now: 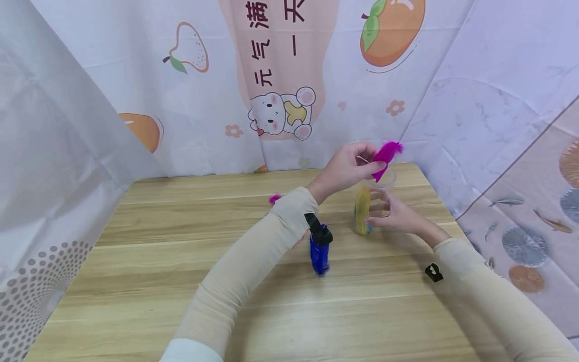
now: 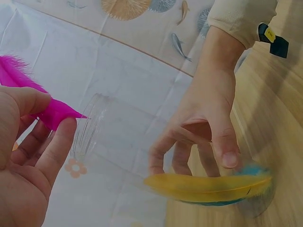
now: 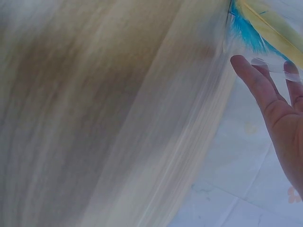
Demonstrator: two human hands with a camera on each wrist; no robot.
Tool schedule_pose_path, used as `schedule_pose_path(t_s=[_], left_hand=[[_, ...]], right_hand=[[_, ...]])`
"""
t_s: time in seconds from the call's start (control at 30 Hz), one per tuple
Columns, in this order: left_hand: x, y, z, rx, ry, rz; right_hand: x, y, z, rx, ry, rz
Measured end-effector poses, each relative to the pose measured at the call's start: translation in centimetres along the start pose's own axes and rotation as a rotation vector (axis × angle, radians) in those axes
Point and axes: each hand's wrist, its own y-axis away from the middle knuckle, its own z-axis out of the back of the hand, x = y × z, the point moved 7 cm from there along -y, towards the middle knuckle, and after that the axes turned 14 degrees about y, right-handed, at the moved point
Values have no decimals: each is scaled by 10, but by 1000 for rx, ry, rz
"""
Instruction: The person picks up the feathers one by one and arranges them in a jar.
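Note:
Over the mouth of a clear jar (image 1: pixel 388 185), my left hand (image 1: pixel 340 170) pinches a magenta feather (image 1: pixel 390 152) between thumb and fingers. The feather's pointed end hangs down by the rim, as the left wrist view also shows. My right hand (image 1: pixel 401 213) grips the jar's side, thumb on one side and fingers on the other. Through the jar's wall I see a yellow feather (image 2: pixel 203 187) standing lengthwise, with a turquoise feather (image 2: pixel 253 171) behind it. In the right wrist view only part of the right hand (image 3: pixel 279 116) shows, at the right edge.
A bundle of dark blue feathers (image 1: pixel 319 259) lies on the wooden table (image 1: pixel 181 266) below my left wrist. Another magenta feather (image 1: pixel 274 199) pokes out behind the left forearm, which hides its remainder. A printed curtain (image 1: pixel 194 100) hangs along the table's back edge.

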Motion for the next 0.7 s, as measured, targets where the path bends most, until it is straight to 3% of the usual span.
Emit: schedule_pose_path(t_s=[0.2,0.43,0.7], left_hand=[[-1,0,-1,-2,-17,21],[-7,0,-4,-4,-52,-37],[-5,-1,-6,-17,-107,-38]], right_hand=[[2,0,0,-12,14,23],[2,-1,1,-16,9,45],[-1,-1,0,2,-13,7]])
